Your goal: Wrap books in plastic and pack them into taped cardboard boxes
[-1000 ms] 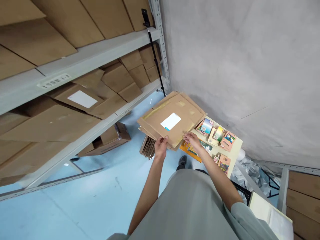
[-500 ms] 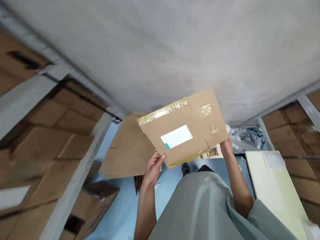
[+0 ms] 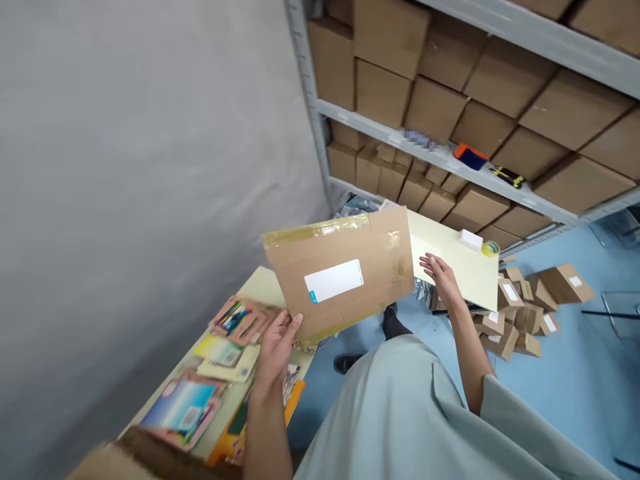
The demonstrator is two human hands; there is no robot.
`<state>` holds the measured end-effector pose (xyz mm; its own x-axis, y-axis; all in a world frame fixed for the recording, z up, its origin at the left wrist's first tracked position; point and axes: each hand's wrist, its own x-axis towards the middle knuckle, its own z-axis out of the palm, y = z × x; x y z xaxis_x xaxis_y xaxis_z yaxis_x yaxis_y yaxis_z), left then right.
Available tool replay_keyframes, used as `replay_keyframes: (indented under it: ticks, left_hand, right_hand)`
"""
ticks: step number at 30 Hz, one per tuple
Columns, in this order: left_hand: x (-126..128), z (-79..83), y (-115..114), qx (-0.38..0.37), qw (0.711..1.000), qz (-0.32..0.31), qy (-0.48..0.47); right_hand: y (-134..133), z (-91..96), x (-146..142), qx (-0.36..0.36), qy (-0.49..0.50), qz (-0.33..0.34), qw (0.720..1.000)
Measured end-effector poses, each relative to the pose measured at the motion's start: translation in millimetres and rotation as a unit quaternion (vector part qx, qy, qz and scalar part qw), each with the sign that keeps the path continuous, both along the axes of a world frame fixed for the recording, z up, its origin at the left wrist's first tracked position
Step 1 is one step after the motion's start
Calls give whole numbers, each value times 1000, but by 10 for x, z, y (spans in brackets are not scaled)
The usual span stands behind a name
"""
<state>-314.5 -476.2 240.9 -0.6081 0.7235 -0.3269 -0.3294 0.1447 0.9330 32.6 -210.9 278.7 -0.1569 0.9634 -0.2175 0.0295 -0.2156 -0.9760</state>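
My left hand point(image 3: 277, 341) grips the lower left corner of a flattened cardboard box point(image 3: 340, 273) with a white label and yellowed tape, held up in front of me. My right hand point(image 3: 440, 279) is off the cardboard, just right of its edge, fingers spread and holding nothing. It hovers over a pale yellow table point(image 3: 460, 267). Below my left hand lies a second pale table point(image 3: 260, 287) covered with colourful booklets and cards point(image 3: 220, 347).
A grey wall fills the left. Metal shelving point(image 3: 450, 157) full of brown boxes stands at the right, with an orange tool point(image 3: 470, 157) on a shelf. A tape roll point(image 3: 491, 249) sits on the yellow table. Several small boxes point(image 3: 525, 313) lie on the blue floor.
I have turned right, away from the stack of flat cardboard. My left hand still carries the flattened box; my right hand has let go of it and moved out to the right.
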Motion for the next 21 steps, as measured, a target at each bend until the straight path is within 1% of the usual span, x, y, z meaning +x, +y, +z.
replay_keyframes:
  ticks: [2,4,7,11,15,18,21]
  left_hand:
    - [126,41,447,-10,998,-54,19]
    - [296,55,871,-22,995,-94,30]
    - [576,20,1465,-40,991,-119,43]
    - [894,-131,2215,-51,989,-124,67]
    - [1122,-321,2921,-67,986,-108,104]
    - [1258,-402,3366,-58,985,-97,134]
    - [1340,-415,3724,-44,984,-96,147]
  right_hand:
    - [140,-44,271,0,-5,-24,1000]
    - [339,-124,490,-1,7,-45,999]
    - [719,-258,792,4,36,-64,997]
    - [1235,-401,1161,3,49,-88,995]
    - [1652,-503,1393,-7,48,-96,994]
    - [1890,-569,1470,-11,50,-90,995]
    - [2053,-636,1519,-13,44,-88,995]
